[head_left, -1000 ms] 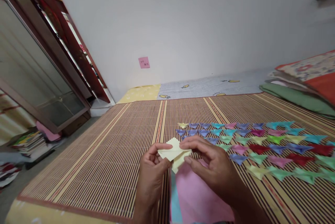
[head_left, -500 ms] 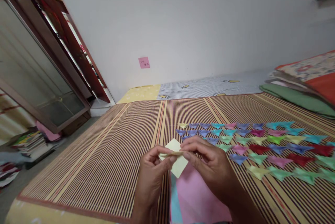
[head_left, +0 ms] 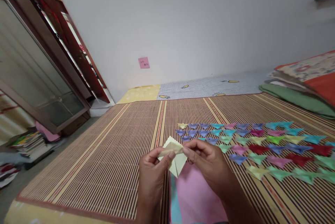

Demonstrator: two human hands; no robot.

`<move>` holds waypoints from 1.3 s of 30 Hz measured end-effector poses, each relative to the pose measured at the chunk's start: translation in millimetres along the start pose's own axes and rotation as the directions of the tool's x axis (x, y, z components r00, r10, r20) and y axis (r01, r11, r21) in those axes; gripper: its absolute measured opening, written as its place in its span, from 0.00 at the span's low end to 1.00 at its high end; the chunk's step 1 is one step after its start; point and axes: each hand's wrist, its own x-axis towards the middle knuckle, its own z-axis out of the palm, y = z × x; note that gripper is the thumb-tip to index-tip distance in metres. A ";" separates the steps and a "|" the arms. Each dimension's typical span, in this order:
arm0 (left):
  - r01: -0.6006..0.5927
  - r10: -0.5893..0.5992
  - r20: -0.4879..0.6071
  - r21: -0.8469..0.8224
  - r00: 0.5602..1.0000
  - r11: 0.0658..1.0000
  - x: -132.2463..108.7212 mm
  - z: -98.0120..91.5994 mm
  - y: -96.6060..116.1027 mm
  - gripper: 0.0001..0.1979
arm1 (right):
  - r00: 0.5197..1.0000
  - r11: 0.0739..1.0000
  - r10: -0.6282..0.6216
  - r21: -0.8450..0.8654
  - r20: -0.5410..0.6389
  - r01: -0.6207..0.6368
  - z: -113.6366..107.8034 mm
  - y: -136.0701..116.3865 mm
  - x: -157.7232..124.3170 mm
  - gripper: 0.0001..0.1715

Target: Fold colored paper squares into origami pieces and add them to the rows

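Note:
A pale yellow folded paper (head_left: 175, 157) is held above the striped bamboo mat (head_left: 110, 157). My left hand (head_left: 151, 175) pinches its left side with thumb and fingers closed. Its right edge is pinched by my right hand (head_left: 206, 164). Below the hands lies a stack of flat sheets, a pink sheet (head_left: 196, 196) on top and a blue sheet (head_left: 175, 206) showing at its left edge. To the right, several small folded paper shapes (head_left: 256, 143) in many colours lie in rows on the mat.
A glass-doored cabinet (head_left: 39, 77) stands at the left, with stacked books (head_left: 28, 143) on the floor beside it. Folded bedding and a pillow (head_left: 306, 84) lie at the right. A pink note (head_left: 143, 62) sticks to the white wall.
Both hands have turned and refolded the yellow paper; a flap now stands up at the top and a point hangs below. The hands stayed in about the same place.

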 end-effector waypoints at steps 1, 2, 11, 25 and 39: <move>-0.005 0.005 -0.005 0.007 1.000 1.000 -0.5 0.8 0.3 0.13 | 1.000 1.000 0.012 -0.008 0.001 -0.012 -0.3 0.0 0.0 0.10; -0.006 0.006 -0.004 0.015 1.000 1.000 -1.1 1.4 0.8 0.13 | 1.000 1.000 0.015 -0.018 -0.001 -0.015 -0.2 -0.2 -0.1 0.10; 0.050 -0.053 0.060 0.057 0.997 0.997 -5.2 4.6 3.9 0.16 | 0.997 0.994 -0.077 -0.075 0.031 0.079 4.4 -3.3 -1.2 0.12; 0.008 -0.038 0.151 0.191 0.988 0.982 -3.7 3.5 1.5 0.12 | 0.991 0.957 -0.132 -0.256 0.023 0.133 1.8 -7.8 -1.3 0.04; -0.089 -0.003 0.295 0.298 0.955 0.950 -5.4 3.2 -0.6 0.10 | 0.984 0.932 -0.180 -0.319 0.011 0.174 1.2 -12.0 -4.0 0.15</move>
